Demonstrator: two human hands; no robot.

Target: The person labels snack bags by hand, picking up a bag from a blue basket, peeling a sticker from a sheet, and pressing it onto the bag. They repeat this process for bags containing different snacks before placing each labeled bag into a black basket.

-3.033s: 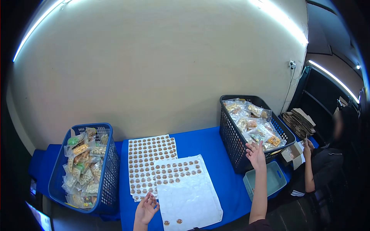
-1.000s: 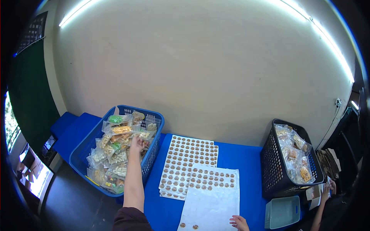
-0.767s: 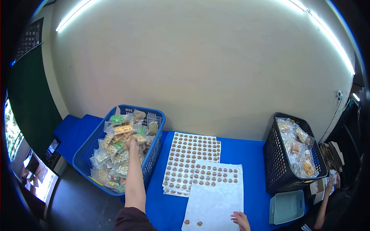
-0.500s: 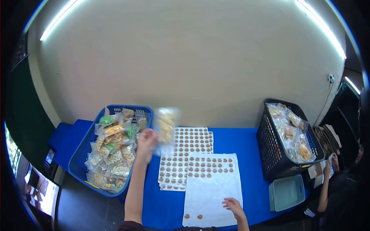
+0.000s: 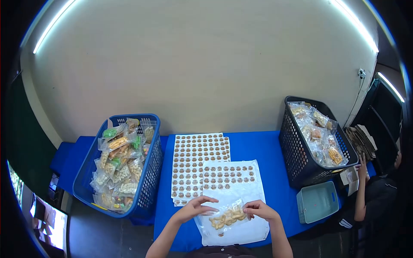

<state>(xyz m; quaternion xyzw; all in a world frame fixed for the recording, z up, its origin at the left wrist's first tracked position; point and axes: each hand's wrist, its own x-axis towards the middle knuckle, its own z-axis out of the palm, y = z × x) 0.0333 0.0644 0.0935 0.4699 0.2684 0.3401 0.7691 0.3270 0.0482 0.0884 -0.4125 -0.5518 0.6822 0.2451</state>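
A clear plastic bag of pale, knobbly snack pieces (image 5: 228, 218) lies over the lower part of a partly used sticker sheet (image 5: 241, 194). At the bag's right edge, my right hand (image 5: 260, 210) pinches the plastic between thumb and fingers. My left hand (image 5: 196, 209) is at the bag's upper left, its fingers apart and close to the plastic; whether they touch it is hard to tell. One round brown sticker (image 5: 221, 234) shows just below the bag. Fuller sheets of round stickers (image 5: 195, 157) lie behind, partly under the front sheet.
On the left stands a blue basket (image 5: 155, 159) full of bagged snacks. A black basket (image 5: 297, 161) of similar bags is at the right, with a grey-green tub (image 5: 318, 219) in front of it. Another person's arm (image 5: 360, 193) is at the far right, near stacked cardboard (image 5: 362, 144).
My left hand has brought the snack bag from beside the blue basket down over the front sheet and loosened its hold. My right hand has moved up and taken the bag's right edge.
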